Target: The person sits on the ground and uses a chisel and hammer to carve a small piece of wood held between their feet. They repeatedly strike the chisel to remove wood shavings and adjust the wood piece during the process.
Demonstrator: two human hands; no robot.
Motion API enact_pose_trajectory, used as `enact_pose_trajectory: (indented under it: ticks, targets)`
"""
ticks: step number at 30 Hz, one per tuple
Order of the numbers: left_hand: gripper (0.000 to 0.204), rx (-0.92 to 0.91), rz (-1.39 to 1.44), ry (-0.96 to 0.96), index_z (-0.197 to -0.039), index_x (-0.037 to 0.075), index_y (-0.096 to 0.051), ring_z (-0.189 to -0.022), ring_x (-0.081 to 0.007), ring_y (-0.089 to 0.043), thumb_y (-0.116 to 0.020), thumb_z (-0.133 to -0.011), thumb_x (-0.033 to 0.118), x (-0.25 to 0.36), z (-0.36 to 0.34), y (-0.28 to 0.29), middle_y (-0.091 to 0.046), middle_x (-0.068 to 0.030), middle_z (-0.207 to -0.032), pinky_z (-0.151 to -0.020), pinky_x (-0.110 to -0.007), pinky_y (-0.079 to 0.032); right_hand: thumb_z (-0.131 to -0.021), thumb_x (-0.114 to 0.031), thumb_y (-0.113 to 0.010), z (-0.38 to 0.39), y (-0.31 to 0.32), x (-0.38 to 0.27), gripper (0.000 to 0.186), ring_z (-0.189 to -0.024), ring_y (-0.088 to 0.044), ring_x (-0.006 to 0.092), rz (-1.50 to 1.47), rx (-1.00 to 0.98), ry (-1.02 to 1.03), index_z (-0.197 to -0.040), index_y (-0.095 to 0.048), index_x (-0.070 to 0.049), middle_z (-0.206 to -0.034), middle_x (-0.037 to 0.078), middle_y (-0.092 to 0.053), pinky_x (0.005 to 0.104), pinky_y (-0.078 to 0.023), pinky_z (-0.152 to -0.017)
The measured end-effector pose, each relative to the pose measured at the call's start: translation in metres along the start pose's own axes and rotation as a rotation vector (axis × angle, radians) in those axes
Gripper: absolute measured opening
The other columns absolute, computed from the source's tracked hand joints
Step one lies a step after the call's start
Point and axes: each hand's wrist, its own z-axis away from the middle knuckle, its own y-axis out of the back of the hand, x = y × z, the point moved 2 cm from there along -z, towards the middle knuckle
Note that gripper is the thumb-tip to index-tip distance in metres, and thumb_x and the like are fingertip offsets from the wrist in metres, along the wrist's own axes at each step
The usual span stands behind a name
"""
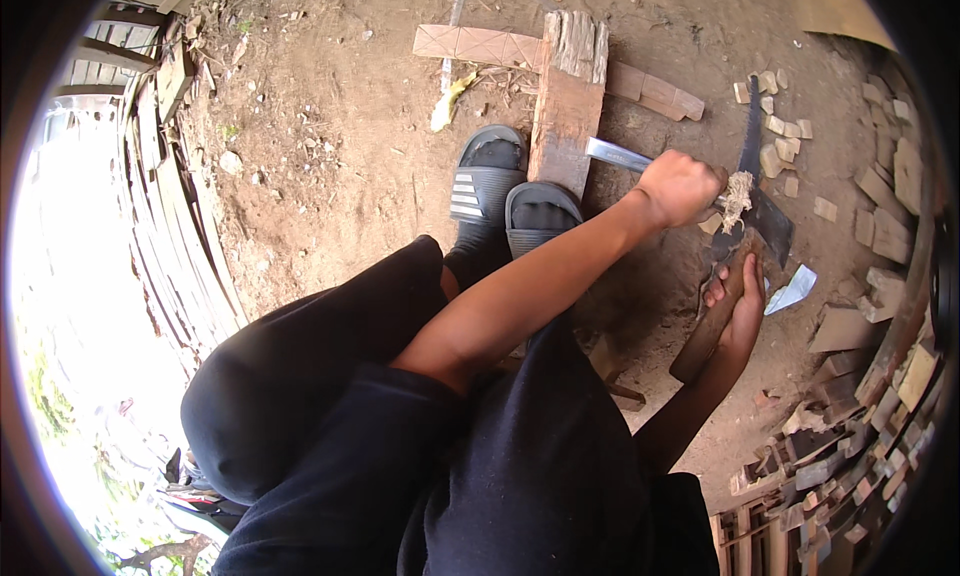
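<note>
My left hand (pixel 680 188) is closed round a chisel (pixel 618 155), its flat metal blade pointing left over the ground. The chisel's butt end (pixel 737 198) is frayed into pale fibres. Lower right, my right hand (pixel 741 304) grips a thick, club-like piece of wood (pixel 712 326), held at a slant with its upper end just below the frayed butt. Beyond the hands lies a dark, tapering blade (pixel 751 131), apparently a saw's. A broader dark piece (pixel 772 231) shows behind the wood; whether it belongs to the blade cannot be made out.
A wooden beam (pixel 568 106) lies before my sandals (pixel 490 171), across a marked board (pixel 478 45). A metal strip (pixel 456 16) and a yellow-green leaf (pixel 450 104) are nearby. Small wood blocks (pixel 785 146) scatter at right, beside stacked offcuts (pixel 890 236). Slats (pixel 165 216) line the left.
</note>
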Motion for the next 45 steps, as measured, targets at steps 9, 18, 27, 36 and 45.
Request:
enact_pose_trajectory:
  ticks: [9,18,27,36,45]
  targets:
    - [0.019,-0.043,-0.043,0.043,-0.08,0.008,-0.062,-0.074,-0.0281,-0.068,-0.062,-0.073,0.026,-0.02,-0.006,-0.023,-0.068,-0.0133,-0.077,-0.065,-0.039,-0.053,-0.098,-0.036,-0.044,0.027,0.013,-0.031,0.026,-0.051,-0.045,0.0102,-0.043,0.086,0.084,-0.109,-0.045,-0.013,-0.075,0.003,-0.05,0.0245,-0.039,-0.044]
    - [0.021,-0.131,-0.011,0.166,-0.084,0.01,-0.067,-0.082,-0.027,-0.067,-0.065,-0.074,0.029,-0.024,-0.013,-0.017,-0.069,-0.0116,-0.085,-0.073,-0.037,-0.053,-0.097,-0.032,-0.047,0.009,-0.009,-0.018,0.026,-0.045,-0.046,0.0134,0.167,-0.019,-0.004,-0.11,-0.044,-0.009,-0.069,0.006,-0.049,0.0265,-0.039,-0.04]
    - [0.018,-0.173,-0.048,0.145,-0.087,0.009,-0.066,-0.083,-0.0276,-0.067,-0.061,-0.075,0.021,-0.027,-0.012,-0.025,-0.069,-0.0125,-0.086,-0.073,-0.038,-0.053,-0.096,-0.033,-0.049,-0.001,-0.011,-0.012,0.041,-0.043,-0.045,0.0132,0.225,-0.028,0.006,-0.128,-0.038,-0.011,-0.067,0.005,-0.048,0.0262,-0.039,-0.039]
    - [0.02,-0.184,-0.089,0.142,-0.087,0.008,-0.065,-0.081,-0.0286,-0.067,-0.06,-0.077,0.026,-0.03,-0.017,-0.036,-0.069,-0.0138,-0.084,-0.072,-0.039,-0.053,-0.097,-0.035,-0.046,-0.016,-0.017,0.008,0.036,-0.044,-0.044,0.0133,0.097,0.029,-0.073,-0.126,-0.041,-0.013,-0.068,0.006,-0.05,0.0272,-0.039,-0.039]
    - [0.02,-0.198,-0.144,0.153,-0.087,0.008,-0.065,-0.081,-0.0277,-0.068,-0.061,-0.076,0.023,-0.035,-0.017,-0.041,-0.069,-0.0129,-0.082,-0.071,-0.038,-0.053,-0.095,-0.036,-0.05,-0.033,-0.004,0.0,0.033,-0.044,-0.047,0.015,0.04,-0.017,-0.055,-0.114,-0.046,-0.009,-0.067,0.007,-0.05,0.0274,-0.039,-0.04]
